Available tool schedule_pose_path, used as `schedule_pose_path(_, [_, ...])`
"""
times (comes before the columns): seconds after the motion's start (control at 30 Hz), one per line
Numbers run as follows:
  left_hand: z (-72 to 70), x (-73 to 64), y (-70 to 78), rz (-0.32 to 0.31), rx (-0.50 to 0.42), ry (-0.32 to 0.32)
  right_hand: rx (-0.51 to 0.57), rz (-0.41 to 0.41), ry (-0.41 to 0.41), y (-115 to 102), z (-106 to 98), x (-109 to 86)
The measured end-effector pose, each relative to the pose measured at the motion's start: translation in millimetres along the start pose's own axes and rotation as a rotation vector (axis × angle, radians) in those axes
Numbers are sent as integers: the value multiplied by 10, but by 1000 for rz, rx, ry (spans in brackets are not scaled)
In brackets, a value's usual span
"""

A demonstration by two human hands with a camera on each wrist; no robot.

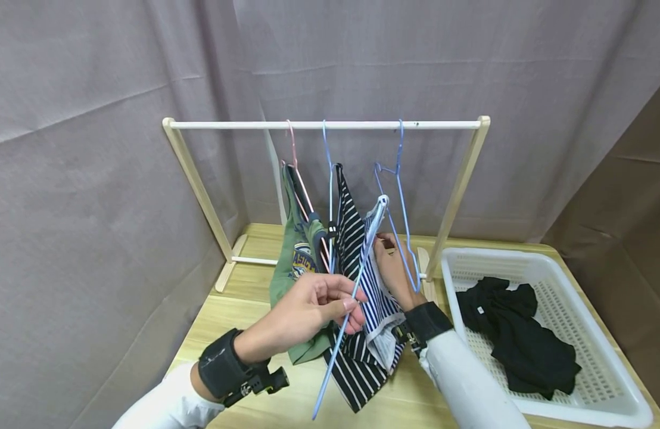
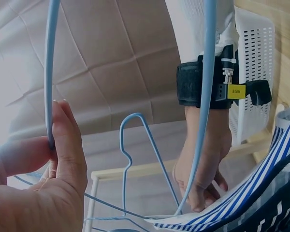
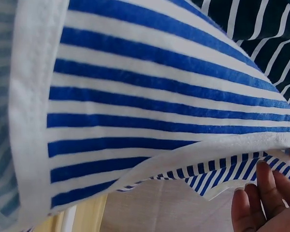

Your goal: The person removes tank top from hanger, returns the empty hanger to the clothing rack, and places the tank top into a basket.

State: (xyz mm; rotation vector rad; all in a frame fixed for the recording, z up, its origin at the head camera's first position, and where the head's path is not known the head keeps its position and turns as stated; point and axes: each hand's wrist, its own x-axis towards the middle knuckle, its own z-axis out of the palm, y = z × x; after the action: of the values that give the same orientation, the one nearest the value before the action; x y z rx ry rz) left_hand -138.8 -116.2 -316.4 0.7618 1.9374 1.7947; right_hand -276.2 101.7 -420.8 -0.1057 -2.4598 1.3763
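My left hand (image 1: 319,301) pinches the lower bar of a light blue hanger (image 1: 336,348) between thumb and fingers, tilting it in front of the rack. From the hanger's upper end hangs a blue-and-white striped top (image 1: 380,301) with white trim. My right hand (image 1: 395,271) is at the far side of that top, behind an empty blue hanger (image 1: 407,220) on the rail. Seen from the right wrist, the fingers (image 3: 268,188) grip the top's white edge, partly cut off by the frame. Behind the top is a black-and-white striped garment (image 1: 357,381).
A wooden rack with a white rail (image 1: 228,126) spans the table. On it a green garment (image 1: 283,292) hangs from a pink hanger (image 1: 293,146), left of the black-and-white garment's blue hanger (image 1: 327,149). At right, a white basket (image 1: 509,252) holds black clothing (image 1: 523,339).
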Motion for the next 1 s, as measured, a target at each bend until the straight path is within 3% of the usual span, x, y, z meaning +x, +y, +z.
schedule_pose_path(0.1, [-6, -17, 1, 9, -11, -12, -21, -8, 6, 11, 9, 26])
schedule_pose_path(0.33, [-16, 43, -7, 25, -25, -33, -19, -37, 109, 48, -45, 93])
schedule_pose_path(0.53, [-54, -8, -41, 3, -22, -10, -1, -47, 89, 56, 2, 84])
schedule_pose_path(0.83, [-48, -20, -31, 14, -39, -23, -75, -12, 92, 62, -45, 120])
schedule_pose_path(1.0, [-58, -46, -30, 6, -52, -28, -20, -46, 118, 92, -11, 167])
